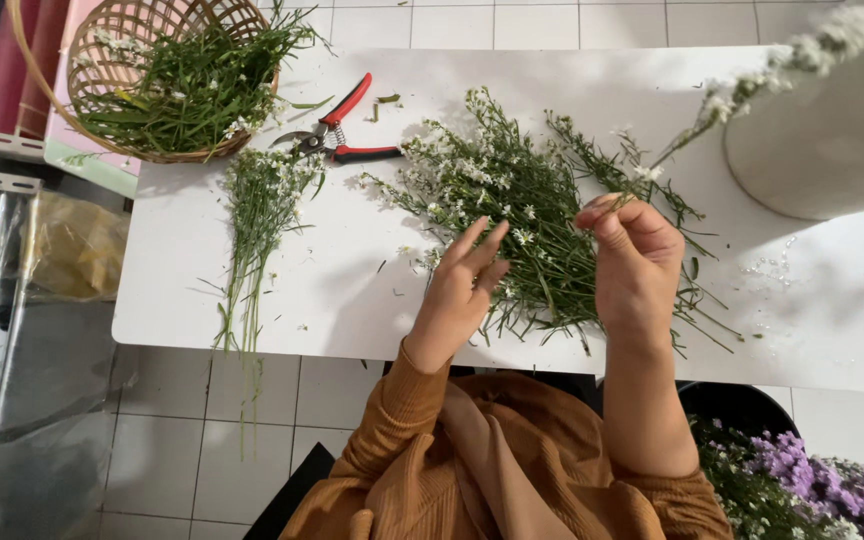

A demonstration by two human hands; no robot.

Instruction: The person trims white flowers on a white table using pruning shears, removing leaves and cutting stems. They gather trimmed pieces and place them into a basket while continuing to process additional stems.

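Over a white table (192, 290), the right hand (635, 268) pinches a flowering stem (742, 95) lifted above the loose pile of white flowers (512, 215), while the left hand (457, 290) hovers open-fingered beside it, red shears (337, 128) and a basket (142, 70) behind.

I see a white table (192, 290) in the middle of the frame. Its top looks smooth and a bit matt, like plastic or painted board. At the upper left sits a basket (102, 60) woven from tan cane, rough and ribbed. Next to it lie cutters (337, 130) with grey metal blades and shiny red plastic handles. The flower stems (512, 210) look thin, green and soft, with tiny white blooms. My sleeves (402, 440), at the bottom, are brown ribbed cloth, soft and matt. On the left edge I see clear plastic wrap (42, 400), shiny and crinkly. The floor (342, 400) has smooth white tiles.
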